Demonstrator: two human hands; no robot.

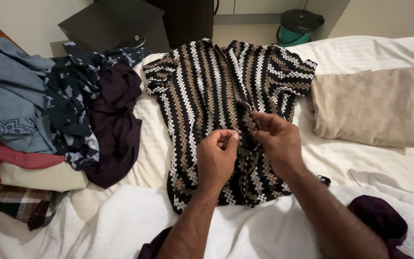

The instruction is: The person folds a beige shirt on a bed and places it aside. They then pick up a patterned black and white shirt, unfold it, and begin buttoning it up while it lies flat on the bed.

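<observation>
A zigzag-striped shirt [207, 91] in black, white and brown lies flat on the white bed [360, 52], collar away from me. My left hand [216, 158] pinches the left edge of the shirt's front opening at mid-height. My right hand [276, 141] pinches the right edge beside it, fingertips close to those of the left. Both forearms reach in from the bottom of the view.
A heap of clothes [49, 120] in blue, dark floral, purple, red and plaid fills the left. A folded beige cloth [365, 105] lies on the right. A dark purple garment [382, 218] sits at the bottom right. A black box [113, 21] and green bin [298, 26] stand beyond the bed.
</observation>
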